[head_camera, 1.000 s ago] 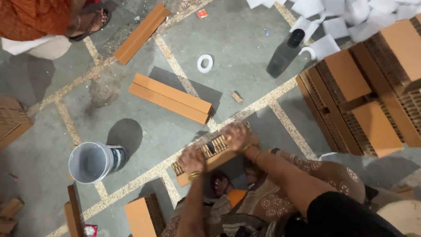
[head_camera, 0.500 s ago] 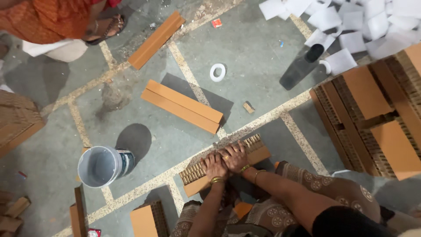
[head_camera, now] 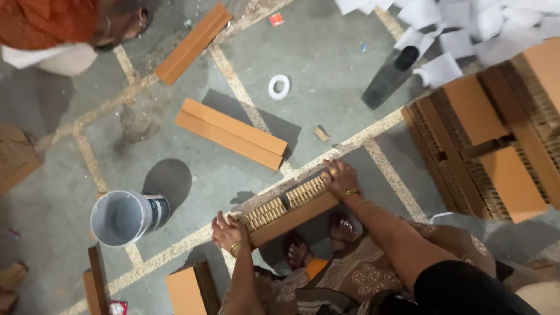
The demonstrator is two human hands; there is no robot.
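A long brown honeycomb cardboard strip (head_camera: 290,209) stands on edge on the grey floor in front of my feet. My left hand (head_camera: 229,232) rests on its left end, fingers spread. My right hand (head_camera: 340,177) presses on its right end. The honeycomb cells face up between my two hands. My feet in sandals (head_camera: 296,247) show just behind the strip.
A second cardboard strip (head_camera: 232,133) lies further out, another (head_camera: 193,42) beyond it. A grey bucket (head_camera: 123,216) stands at left. A tape roll (head_camera: 279,86) lies on the floor. Stacked honeycomb panels (head_camera: 490,134) and white papers (head_camera: 461,35) fill the right. Another person (head_camera: 64,29) crouches top left.
My hands were together at the middle of the strip; now they have slid apart to its two ends. The view has shifted slightly.
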